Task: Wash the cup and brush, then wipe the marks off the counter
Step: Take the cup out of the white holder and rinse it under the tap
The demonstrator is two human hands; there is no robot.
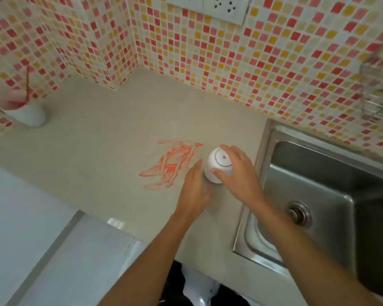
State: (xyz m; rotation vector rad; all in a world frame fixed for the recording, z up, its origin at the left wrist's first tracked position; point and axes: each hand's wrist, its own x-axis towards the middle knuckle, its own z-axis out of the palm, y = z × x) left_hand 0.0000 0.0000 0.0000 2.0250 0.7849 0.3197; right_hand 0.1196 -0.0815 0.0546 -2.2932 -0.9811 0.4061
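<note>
A white cup [216,166] stands upside down on the beige counter [111,151], just left of the sink. My right hand [237,171] grips it from above, fingers and thumb curled round its base. My left hand [194,191] lies beside the cup's left side with straight fingers, close to it or touching it. Red scribbled marks [171,164] cover the counter left of the cup. A second white cup [28,113] stands at the far left against the wall, with a red-stained brush [27,85] upright in it.
A steel sink [332,186] with a drain [299,214] fills the right side. A wire rack [378,93] hangs on the tiled wall above it. Wall sockets [210,7] sit at the top. A grey surface [80,261] lies lower left.
</note>
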